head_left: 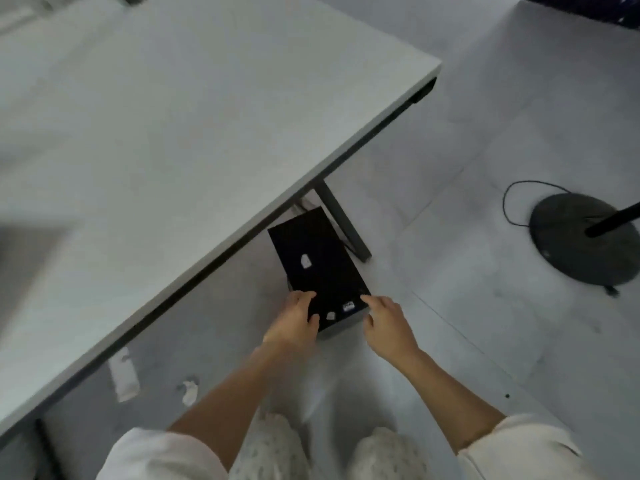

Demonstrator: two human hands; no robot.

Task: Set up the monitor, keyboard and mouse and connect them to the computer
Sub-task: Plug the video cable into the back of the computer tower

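Both hands met the boxy, matte-black computer: left hand gripped its near corner, right hand touched it, fingers loose.

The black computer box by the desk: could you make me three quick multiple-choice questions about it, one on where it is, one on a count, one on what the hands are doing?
1. Where does the computer stand?
A. On the floor, partly under the desk edge
B. On top of the desk
C. On the round stand base

2. How many pale stickers or marks show on its top?
A. None
B. Three
C. Seven

3. What are the hands doing?
A. Both hang well away from it
B. The left hand grips its near corner while the right hand reaches its other near corner
C. Both hold a cable

Answers:
1 A, it sits on the grey floor beside the desk leg.
2 B, one mid-top, two near the front edge.
3 B, the left hand curls round the corner; the right hand has fingertips at the edge.
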